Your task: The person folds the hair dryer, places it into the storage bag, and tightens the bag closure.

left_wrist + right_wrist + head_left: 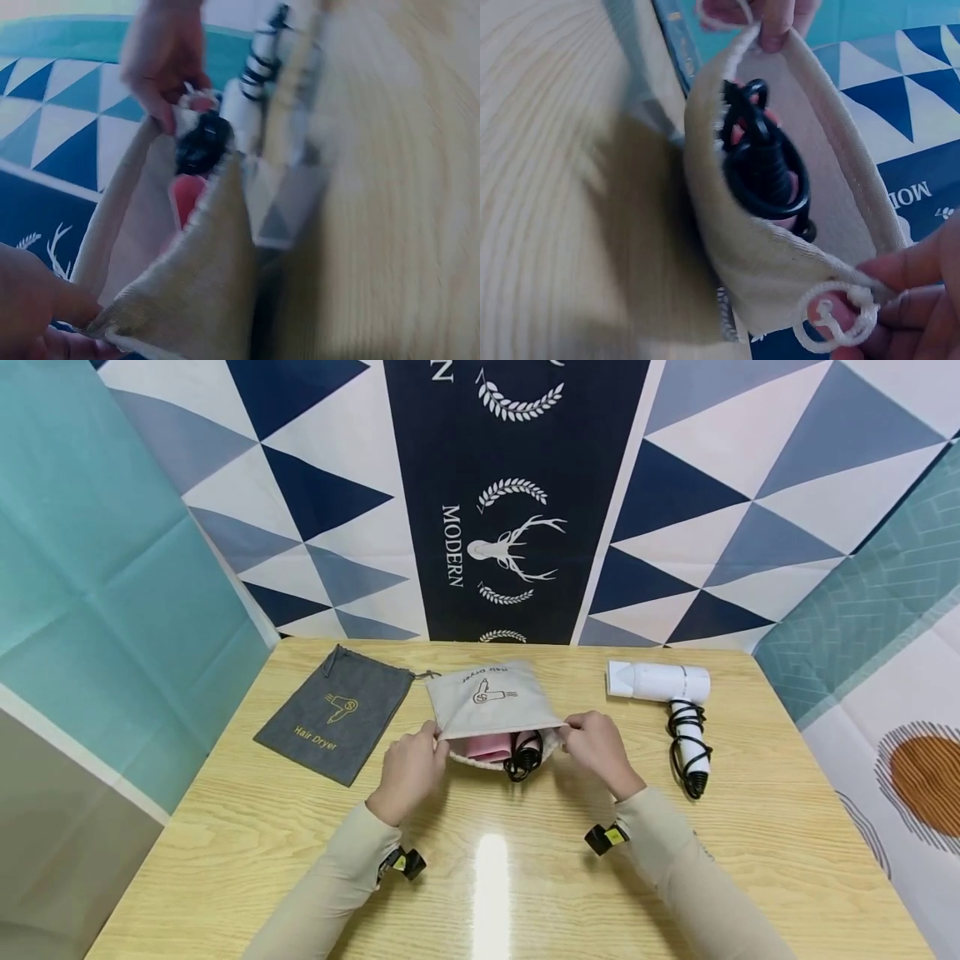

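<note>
Two drawstring bags in all, both printed "Hair Dryer": one cream bag (491,697) at the middle of the table (300,860), toward the far edge, mouth spread and facing the person. Two hands on that mouth: left hand (408,772) with fingers pinching its left corner, right hand (600,752) with fingers pinching its right corner, beside one white string loop (832,288). Inside, pink parts (487,747) and a bundled black cord (525,756) showing at the opening; number of pink pieces hard to tell, with most of the contents hidden. To the left, one gray bag (337,710), lying flat and askew, one string end near the cream bag's far left corner. Well to the right, one white hair dryer (656,683), lying with handle toward the person, a black cable (684,735) wound around that handle.
</note>
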`<state>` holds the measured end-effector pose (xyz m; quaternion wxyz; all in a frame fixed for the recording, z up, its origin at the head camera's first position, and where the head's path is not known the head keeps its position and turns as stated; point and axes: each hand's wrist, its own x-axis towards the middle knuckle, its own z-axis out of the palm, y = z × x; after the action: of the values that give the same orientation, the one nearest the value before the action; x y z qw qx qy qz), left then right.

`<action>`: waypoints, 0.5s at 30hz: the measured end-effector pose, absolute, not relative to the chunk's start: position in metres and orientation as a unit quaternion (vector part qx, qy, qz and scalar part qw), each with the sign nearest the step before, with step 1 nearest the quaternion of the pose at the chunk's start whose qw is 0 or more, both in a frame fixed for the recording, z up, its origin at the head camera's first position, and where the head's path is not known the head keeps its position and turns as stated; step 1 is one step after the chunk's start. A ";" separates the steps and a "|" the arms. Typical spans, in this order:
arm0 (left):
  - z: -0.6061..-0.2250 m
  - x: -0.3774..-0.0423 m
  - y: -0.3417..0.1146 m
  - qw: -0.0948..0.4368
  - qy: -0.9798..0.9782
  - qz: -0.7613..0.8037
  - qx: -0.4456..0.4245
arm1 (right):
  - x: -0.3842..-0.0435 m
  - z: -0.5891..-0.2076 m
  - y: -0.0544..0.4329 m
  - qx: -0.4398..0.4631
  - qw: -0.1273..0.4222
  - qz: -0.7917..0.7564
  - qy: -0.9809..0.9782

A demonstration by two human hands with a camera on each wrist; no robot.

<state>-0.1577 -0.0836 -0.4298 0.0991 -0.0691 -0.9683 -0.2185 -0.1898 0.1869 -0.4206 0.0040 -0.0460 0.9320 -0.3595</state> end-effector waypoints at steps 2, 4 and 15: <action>-0.426 -0.163 -0.085 0.043 -0.949 -0.305 -0.063 | -0.190 -0.417 0.188 -0.054 0.018 -0.388 0.920; -0.422 -0.167 -0.086 -0.007 -0.915 -0.400 -0.046 | -0.191 -0.414 0.190 -0.060 0.028 -0.417 0.906; -0.384 -0.188 -0.085 -0.015 -0.769 -0.639 -0.020 | -0.196 -0.389 0.203 -0.051 0.002 -0.516 0.855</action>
<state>-0.1877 -0.0852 -0.3837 -0.0149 -0.0196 -0.7688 -0.6391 -0.1959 0.2025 -0.3885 0.0020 -0.0509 0.8552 -0.5158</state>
